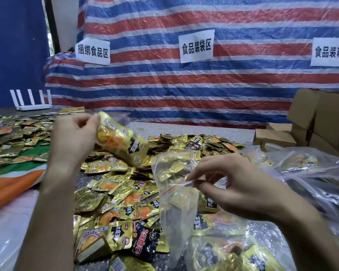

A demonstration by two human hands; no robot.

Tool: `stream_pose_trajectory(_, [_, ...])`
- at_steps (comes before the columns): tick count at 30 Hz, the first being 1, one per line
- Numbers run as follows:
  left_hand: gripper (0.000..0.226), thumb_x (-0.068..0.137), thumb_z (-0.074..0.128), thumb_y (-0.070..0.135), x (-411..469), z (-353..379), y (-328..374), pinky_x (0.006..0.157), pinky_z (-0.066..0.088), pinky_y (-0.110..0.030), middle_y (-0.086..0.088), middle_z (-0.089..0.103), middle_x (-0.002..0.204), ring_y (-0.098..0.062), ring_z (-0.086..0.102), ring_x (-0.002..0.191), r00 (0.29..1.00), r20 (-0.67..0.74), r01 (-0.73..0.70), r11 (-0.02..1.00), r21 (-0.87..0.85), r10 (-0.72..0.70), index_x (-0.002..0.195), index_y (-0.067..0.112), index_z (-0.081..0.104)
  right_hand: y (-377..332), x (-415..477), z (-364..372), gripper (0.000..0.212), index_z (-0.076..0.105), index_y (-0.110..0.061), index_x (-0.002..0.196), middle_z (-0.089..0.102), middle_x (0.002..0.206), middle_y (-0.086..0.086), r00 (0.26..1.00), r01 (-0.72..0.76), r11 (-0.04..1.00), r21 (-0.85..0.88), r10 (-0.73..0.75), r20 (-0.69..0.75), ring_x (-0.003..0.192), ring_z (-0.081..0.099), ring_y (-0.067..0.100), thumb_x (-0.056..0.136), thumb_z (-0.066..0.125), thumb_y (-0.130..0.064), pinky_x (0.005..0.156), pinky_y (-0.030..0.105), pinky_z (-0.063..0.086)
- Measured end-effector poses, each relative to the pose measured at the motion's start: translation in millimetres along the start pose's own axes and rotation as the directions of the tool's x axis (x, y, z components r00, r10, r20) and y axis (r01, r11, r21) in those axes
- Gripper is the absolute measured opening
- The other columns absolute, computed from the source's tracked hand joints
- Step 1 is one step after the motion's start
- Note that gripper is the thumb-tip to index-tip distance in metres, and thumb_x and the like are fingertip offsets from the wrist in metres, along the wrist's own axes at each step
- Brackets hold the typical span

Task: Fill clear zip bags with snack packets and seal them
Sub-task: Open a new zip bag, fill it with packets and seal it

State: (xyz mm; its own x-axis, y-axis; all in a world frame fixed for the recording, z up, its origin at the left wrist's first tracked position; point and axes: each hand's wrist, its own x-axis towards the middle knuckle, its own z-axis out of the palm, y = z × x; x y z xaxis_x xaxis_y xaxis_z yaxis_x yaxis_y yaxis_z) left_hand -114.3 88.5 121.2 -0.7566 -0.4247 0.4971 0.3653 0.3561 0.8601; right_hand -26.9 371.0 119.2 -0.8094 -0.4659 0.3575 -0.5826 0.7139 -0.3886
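**Risks.** One filled bag [123, 141] is held raised over the table [184, 128] by the left hand [74, 137], pinched at its upper end. A slip is judged possible, and the bag would be dropped into the heap. One empty zip bag [174, 202] is pinched at its red seal by the right hand [237, 188]. If its mouth is not parted, packets could be spilled.

**Counts.** Three paper signs [196, 45] and two hands are seen. The loose snack packets [115, 192] are too many to be counted.
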Motion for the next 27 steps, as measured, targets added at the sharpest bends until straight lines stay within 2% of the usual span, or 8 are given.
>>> stream_pose_trajectory(2, [0.032,0.096,0.062,0.028,-18.6,-3.3,29.8,0.048,0.055,-0.022,0.011,0.072,0.065,-0.009,0.071,0.06,0.996,-0.037,-0.085,0.985,-0.152,0.081,0.067,0.034,0.073,-1.0,0.3,1.4,0.016,0.076,-0.03,0.098,0.071,0.093,-0.019,1.0,-0.016,1.0,-0.007,0.016,0.023,0.09,0.063,-0.002,0.092,0.064,-0.023,0.078,0.026,0.055])
stream_pose_trajectory(5, [0.033,0.094,0.064,0.032,-43.3,0.9,57.7,0.044,0.054,-0.025,0.011,0.069,0.058,-0.007,0.066,0.05,0.982,-0.065,-0.184,0.964,-0.192,0.175,0.062,0.034,0.074,-3.3,0.5,3.5,0.017,0.077,-0.03,0.098,0.071,0.094,-0.019,0.999,-0.012,1.0,0.013,0.011,0.037,0.089,0.064,-0.002,0.092,0.064,-0.022,0.078,0.026,0.056])
stream_pose_trajectory(10, [0.03,0.096,0.057,0.034,-62.3,23.0,64.2,0.061,0.054,-0.04,0.005,0.067,0.064,-0.016,0.063,0.061,0.965,0.038,-0.261,0.953,0.154,0.258,0.076,0.017,0.072,-6.1,-0.6,5.0,0.017,0.078,-0.023,0.087,0.071,0.085,-0.014,0.996,0.075,0.993,0.087,-0.071,-0.055,0.083,0.066,0.007,0.087,0.068,-0.01,0.073,0.03,0.054])
stream_pose_trajectory(13, [0.031,0.1,0.049,0.032,-65.0,29.5,64.5,0.067,0.051,-0.046,-0.001,0.064,0.071,-0.025,0.06,0.068,0.956,0.028,-0.29,0.93,0.227,0.291,0.082,0.015,0.068,-4.9,-1.1,3.2,0.019,0.079,-0.022,0.084,0.072,0.083,-0.011,0.996,0.068,0.99,0.124,-0.061,-0.062,0.081,0.067,0.01,0.084,0.069,-0.005,0.073,0.032,0.055])
stream_pose_trajectory(17, [0.035,0.101,0.047,0.033,-64.4,31.3,61.7,0.055,0.042,-0.039,0.001,0.057,0.064,-0.015,0.053,0.059,0.959,0.062,-0.284,0.932,0.224,0.278,0.075,0.015,0.06,-2.4,-1.7,-2.1,0.019,0.08,-0.019,0.085,0.074,0.081,-0.007,0.995,0.082,0.985,0.15,-0.073,-0.067,0.081,0.068,0.011,0.083,0.069,-0.003,0.074,0.029,0.056])
stream_pose_trajectory(20, [0.037,0.102,0.047,0.035,-68.5,40.6,57.5,0.046,0.034,-0.023,0.004,0.054,0.062,-0.006,0.051,0.053,0.962,0.178,-0.239,0.951,0.196,0.206,0.072,0.016,0.058,-3.3,0.9,3.1,0.019,0.081,-0.019,0.088,0.075,0.084,-0.009,0.978,0.098,0.979,0.177,-0.062,-0.201,0.083,0.07,0.011,0.084,0.071,-0.004,0.077,0.033,0.057])
stream_pose_trajectory(24, [0.032,0.103,0.045,0.038,-73.7,60.5,46.3,0.054,0.031,-0.029,0.005,0.056,0.072,-0.008,0.052,0.065,0.931,0.332,-0.235,0.943,0.234,0.15,0.078,0.02,0.056,-7.3,5.6,12.7,0.017,0.08,-0.018,0.09,0.075,0.087,-0.011,0.957,0.108,0.979,0.174,-0.055,-0.286,0.085,0.07,0.005,0.083,0.072,-0.006,0.079,0.023,0.057])
stream_pose_trajectory(27, [0.018,0.095,0.062,0.032,-72.4,70.5,40.2,0.053,0.037,-0.019,0.006,0.062,0.077,-0.007,0.057,0.068,0.923,0.36,-0.207,0.965,0.161,0.138,0.083,0.019,0.061,-5.6,6.2,11.0,0.016,0.08,-0.021,0.092,0.074,0.085,-0.012,0.96,0.064,0.989,0.132,-0.025,-0.281,0.084,0.068,0.002,0.083,0.071,-0.011,0.078,0.02,0.055])
